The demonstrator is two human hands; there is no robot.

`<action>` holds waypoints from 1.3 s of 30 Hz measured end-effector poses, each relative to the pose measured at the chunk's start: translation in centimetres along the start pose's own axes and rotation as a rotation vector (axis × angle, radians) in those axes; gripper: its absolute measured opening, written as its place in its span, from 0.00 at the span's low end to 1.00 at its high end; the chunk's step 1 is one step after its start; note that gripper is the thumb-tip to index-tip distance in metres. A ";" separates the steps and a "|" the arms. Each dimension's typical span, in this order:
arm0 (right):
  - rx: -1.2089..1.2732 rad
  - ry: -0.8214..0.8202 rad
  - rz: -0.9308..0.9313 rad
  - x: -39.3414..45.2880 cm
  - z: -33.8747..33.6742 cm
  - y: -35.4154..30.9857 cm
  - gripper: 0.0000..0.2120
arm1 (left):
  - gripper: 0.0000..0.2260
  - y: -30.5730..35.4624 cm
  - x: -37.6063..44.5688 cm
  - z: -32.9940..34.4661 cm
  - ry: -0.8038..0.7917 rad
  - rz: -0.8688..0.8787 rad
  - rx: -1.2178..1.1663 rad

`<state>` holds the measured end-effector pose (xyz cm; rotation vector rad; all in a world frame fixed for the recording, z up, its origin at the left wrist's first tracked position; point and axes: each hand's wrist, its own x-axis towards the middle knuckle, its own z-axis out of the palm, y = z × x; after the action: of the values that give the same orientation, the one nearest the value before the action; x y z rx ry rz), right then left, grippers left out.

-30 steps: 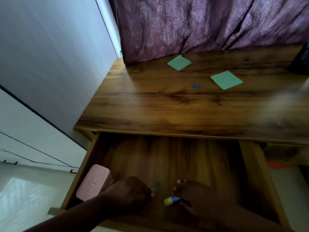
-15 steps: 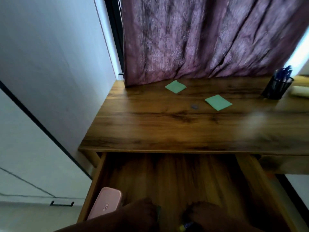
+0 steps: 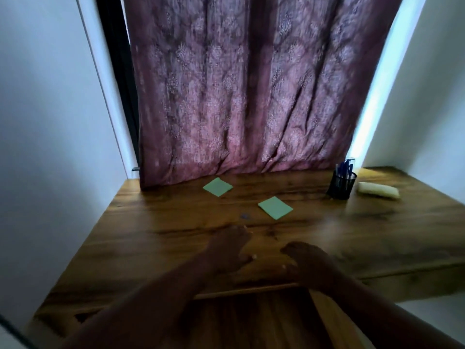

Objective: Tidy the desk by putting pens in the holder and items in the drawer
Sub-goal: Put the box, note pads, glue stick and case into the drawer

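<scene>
1. Nearest the camera, the drawer (image 3: 251,321) stands open under the desk (image 3: 141,238); its contents are hidden by the forearms. A knee or hip could bump it, or a note dropped short could miss it.
2. Above the front edge, the left hand (image 3: 230,250) reaches forward with fingers spread and empty; the right hand (image 3: 305,260) hovers loosely curled, holding nothing visible.
3. Just beyond the left fingertips lies a small dark object (image 3: 244,216), too blurred to identify; a sweeping reach may knock it away.
4. Further on, two green sticky notes, the nearer (image 3: 275,207) and the farther (image 3: 217,187), lie flat; thin paper may slide rather than lift.
5. Far right, the pen holder (image 3: 342,185) already has pens, beside a pale pouch (image 3: 378,190); a careless reach could tip it.
</scene>
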<state>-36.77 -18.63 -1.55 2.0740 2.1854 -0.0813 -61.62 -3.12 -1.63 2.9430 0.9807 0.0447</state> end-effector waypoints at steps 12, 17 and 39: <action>0.311 0.064 0.208 17.6 3.1 3.6 0.43 | 0.36 -2.6 12.4 4.3 -0.145 -0.378 -0.134; 0.230 0.068 0.199 20.4 3.9 5.5 0.46 | 0.34 -2.1 14.2 5.9 -0.140 -0.309 -0.092; -0.117 0.129 -0.045 1.7 5.8 -2.2 0.23 | 0.13 0.9 -6.5 6.3 0.244 0.284 -0.088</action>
<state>-38.68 -17.81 -7.57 2.0196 2.2502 0.1774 -66.06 -7.95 -7.97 3.0174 0.5524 0.4520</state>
